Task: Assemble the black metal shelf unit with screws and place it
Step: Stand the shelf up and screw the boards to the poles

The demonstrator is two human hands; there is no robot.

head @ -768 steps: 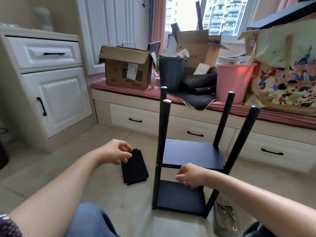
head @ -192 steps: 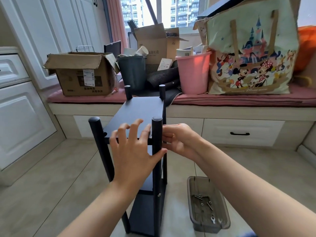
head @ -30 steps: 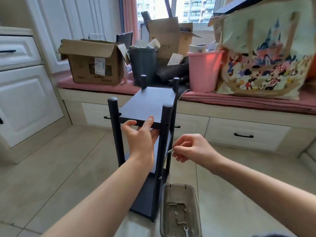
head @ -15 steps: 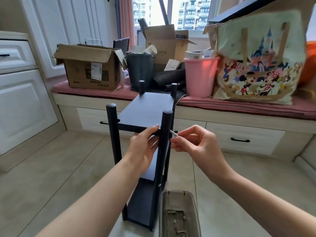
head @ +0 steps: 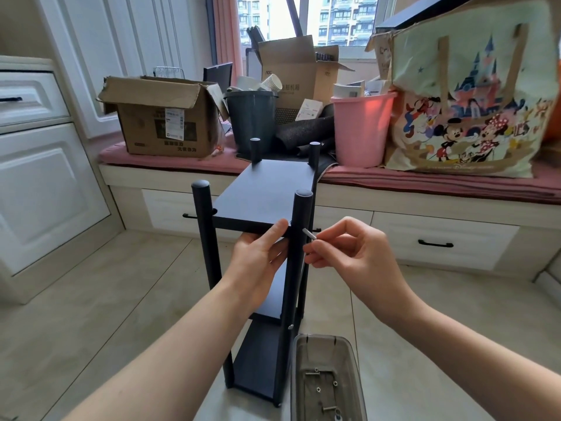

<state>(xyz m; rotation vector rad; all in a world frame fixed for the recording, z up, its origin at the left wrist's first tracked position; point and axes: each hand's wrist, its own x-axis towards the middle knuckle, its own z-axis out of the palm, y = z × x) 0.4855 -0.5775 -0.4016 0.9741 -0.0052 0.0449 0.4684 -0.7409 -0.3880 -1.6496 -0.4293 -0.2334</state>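
Our right hand (head: 349, 253) pinched a small silver screw (head: 309, 233) between thumb and forefinger, its tip aimed at the near right post (head: 299, 238) of the black metal shelf unit (head: 267, 196), just beside the post at the height of the top panel and not yet touching it. Our left hand (head: 258, 259) held that top panel (head: 267, 192) from below, fingers curled up around its front edge with the thumb reaching towards the same post.

The unit stood upright on the tiled floor (head: 91, 299) in front of the window seat (head: 425, 183), with two lower panels already sitting between the four posts. A clear plastic tray (head: 326, 381) with a few more screws in it lay on the floor by the unit's right foot.

The risks, as we judged them, were mostly about alignment. We could not see the hole in the post, so the screw could have missed it, slipped from so light a pinch and dropped to the floor. If our left hand had let the panel sag or tilt, its thread would no longer have met the post's hole, and the screw could have gone in crooked or cross-threaded. Pushing sideways on the post could also have rocked the tall, narrow unit, or knocked it against the tray.
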